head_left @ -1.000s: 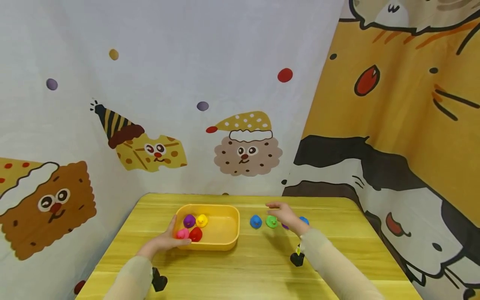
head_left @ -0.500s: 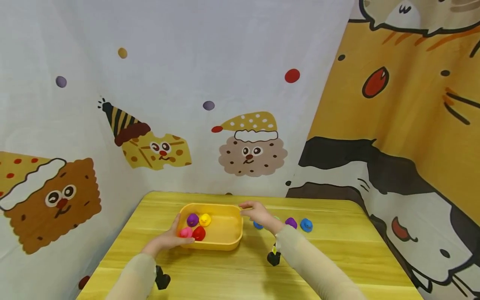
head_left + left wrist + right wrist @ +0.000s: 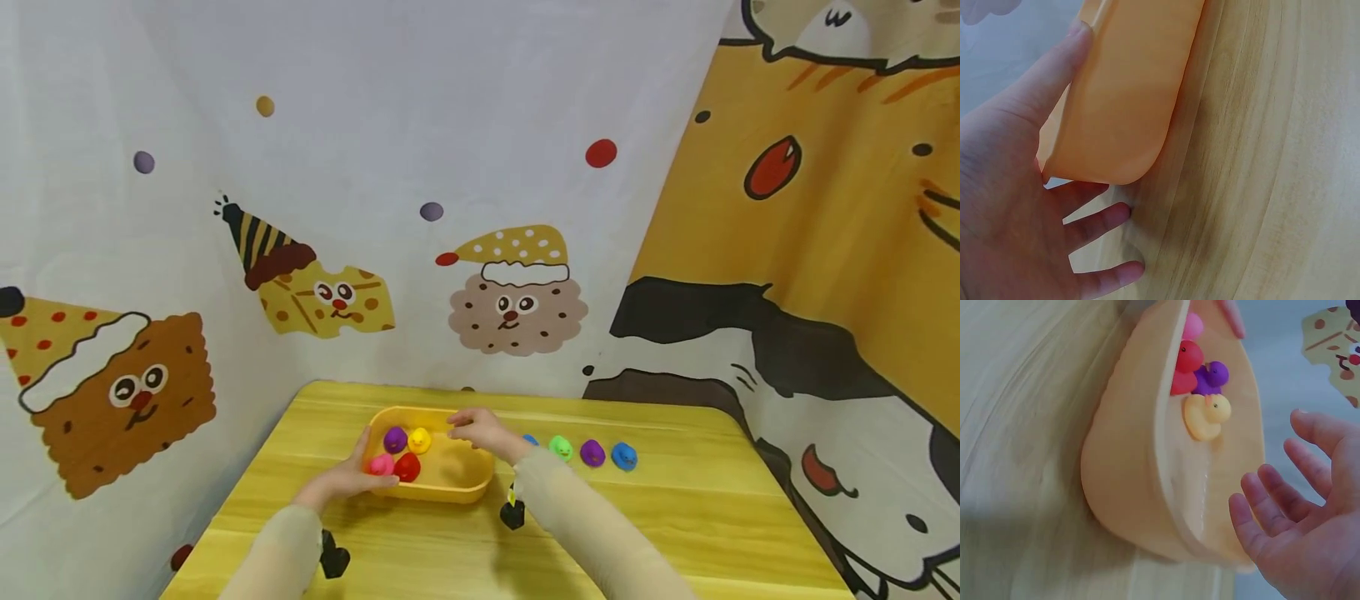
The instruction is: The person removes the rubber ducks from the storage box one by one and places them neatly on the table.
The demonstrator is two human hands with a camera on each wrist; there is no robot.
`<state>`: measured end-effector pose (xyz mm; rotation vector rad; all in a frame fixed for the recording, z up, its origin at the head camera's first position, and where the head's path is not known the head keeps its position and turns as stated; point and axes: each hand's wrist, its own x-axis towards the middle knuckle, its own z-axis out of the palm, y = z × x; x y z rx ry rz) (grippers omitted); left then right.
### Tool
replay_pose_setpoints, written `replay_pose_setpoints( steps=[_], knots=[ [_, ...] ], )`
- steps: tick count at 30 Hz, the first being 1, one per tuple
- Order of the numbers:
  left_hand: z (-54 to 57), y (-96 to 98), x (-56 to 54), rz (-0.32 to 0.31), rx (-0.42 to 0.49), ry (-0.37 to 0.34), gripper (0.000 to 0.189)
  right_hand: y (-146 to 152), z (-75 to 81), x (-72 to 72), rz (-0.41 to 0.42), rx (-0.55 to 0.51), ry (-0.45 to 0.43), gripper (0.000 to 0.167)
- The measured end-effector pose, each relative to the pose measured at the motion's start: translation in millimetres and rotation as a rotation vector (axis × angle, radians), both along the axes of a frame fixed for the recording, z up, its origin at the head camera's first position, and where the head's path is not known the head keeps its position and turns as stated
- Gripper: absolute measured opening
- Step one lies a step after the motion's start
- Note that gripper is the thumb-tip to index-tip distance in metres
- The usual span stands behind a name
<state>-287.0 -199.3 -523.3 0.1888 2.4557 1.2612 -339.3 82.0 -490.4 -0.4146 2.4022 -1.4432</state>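
My left hand (image 3: 345, 482) spans the left front corner of a yellow plastic bin (image 3: 442, 495). In the left wrist view its thumb (image 3: 1060, 59) lies along the rim, and the other fingers spread out past the corner. Over the right half of the bin hovers my right hand (image 3: 483, 432), empty, with fingers loosely bent near the back wall in the right wrist view. Inside, at the left end, sit rubber ducks: purple (image 3: 395, 440), yellow (image 3: 419, 441), pink (image 3: 382, 465) and red (image 3: 407, 467).
Right of the bin, more rubber ducks stand in a row: a blue one (image 3: 530, 439) partly hidden by the right arm, a green one (image 3: 560, 448), a purple one (image 3: 592, 453) and another blue one (image 3: 624, 456). A cartoon-printed curtain (image 3: 375, 167) hangs behind the wooden table (image 3: 675, 517).
My right hand has moved left from above the duck row to over the bin, uncovering several ducks. The left hand stays at the bin's corner. The head view has turned slightly left.
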Motion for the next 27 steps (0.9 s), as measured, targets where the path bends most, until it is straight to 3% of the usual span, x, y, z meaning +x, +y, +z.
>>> replay_pose_setpoints(
  steps=[10, 21, 27],
  knots=[
    [-2.1, 0.2, -0.4, -0.002, 0.034, 0.017, 0.126, -29.6, -15.5, 0.4, 0.052, -0.023, -0.089, 0.036],
    [-4.9, -1.1, -4.4, -0.006, 0.016, 0.03, 0.125, -58.3, -23.4, 2.5, 0.007, -0.033, -0.209, 0.032],
    [-11.4, -3.7, -8.1, 0.005, 0.028, 0.026, 0.128, -68.8, -31.7, 3.3, -0.035, -0.001, -0.178, 0.028]
  ],
)
